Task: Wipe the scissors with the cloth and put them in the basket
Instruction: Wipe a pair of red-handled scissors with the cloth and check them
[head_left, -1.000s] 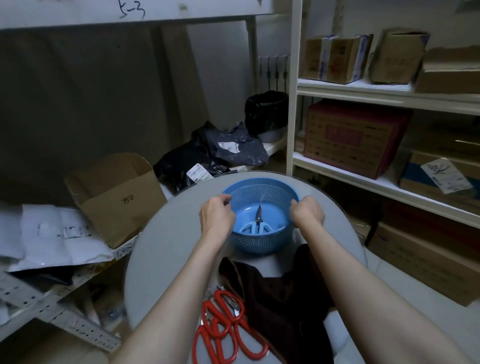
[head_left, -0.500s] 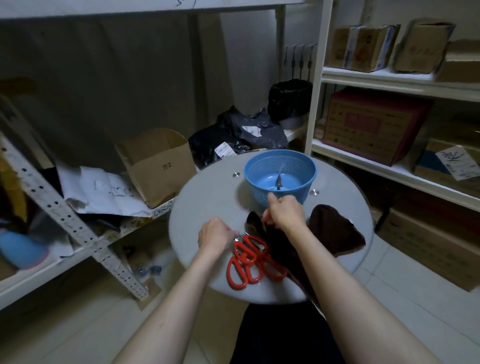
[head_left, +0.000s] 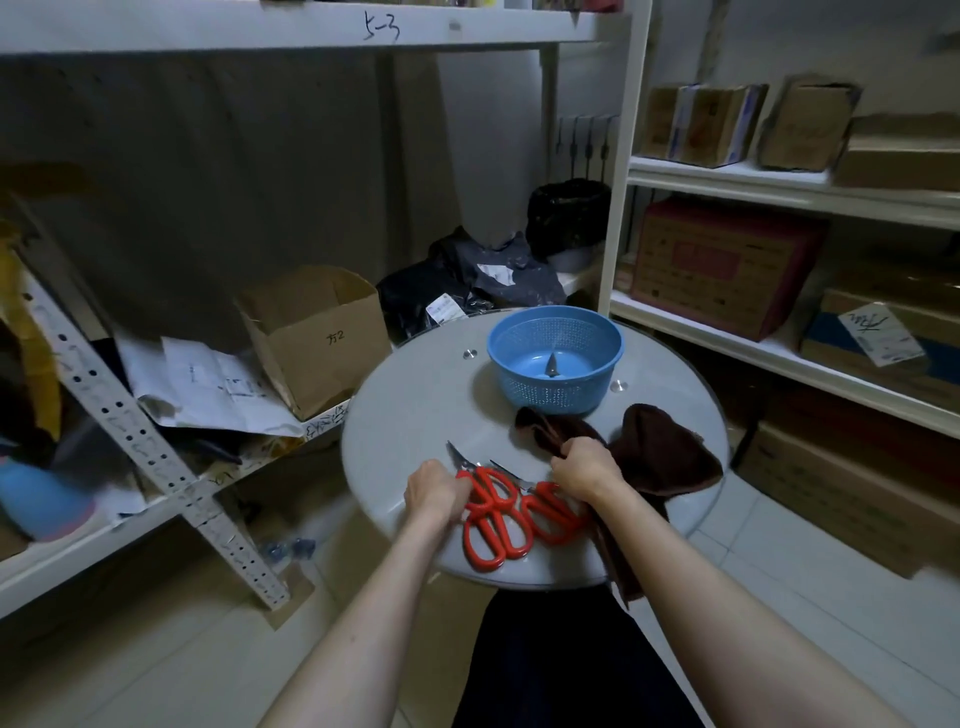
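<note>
Two red scissors (head_left: 498, 514) lie at the near edge of the bench (head_left: 415, 405), blades pointing away and to the left. A second ago both hands were at the rim of the basket (head_left: 550, 395) by the far edge, where a blade tip (head_left: 551, 365) shows inside; they have since drawn back. The left hand (head_left: 434, 491) now curls on the left pair by its handles. The right hand (head_left: 584, 470) clamps a bunch of the cloth (head_left: 660, 457), which trails over the near right edge. One pair looks delivered, and wiping the next seems about to start.
</note>
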